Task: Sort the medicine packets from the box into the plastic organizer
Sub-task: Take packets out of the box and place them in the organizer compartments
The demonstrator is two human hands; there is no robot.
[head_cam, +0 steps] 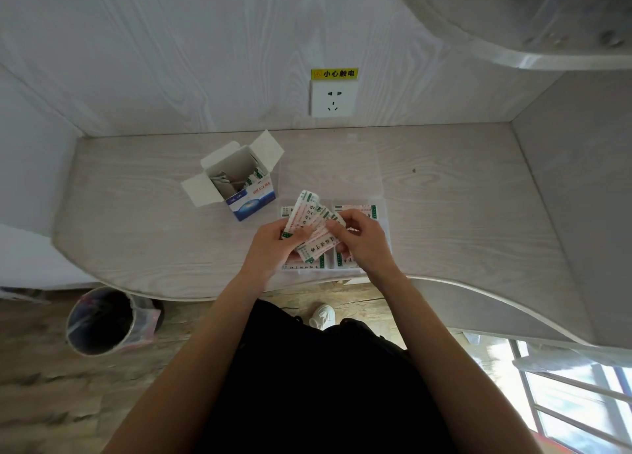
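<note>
Both hands meet at mid-frame over the desk's near edge: the left hand [273, 245] has fingers curled round a fanned bunch of packets [309, 226], and the right hand [362, 240] pinches one at its end. They hover above the clear organizer [378, 180], whose near compartments already hold packets. Sorting looks underway; next, I'd guess, one packet gets peeled off and dropped into a compartment. More wait in the open box [236, 180], upper left of the hands.

organizer [379, 193]: near compartments under hands | packets [309, 228]: print unreadable | shelf [513, 43]: blurred, cut off
</note>
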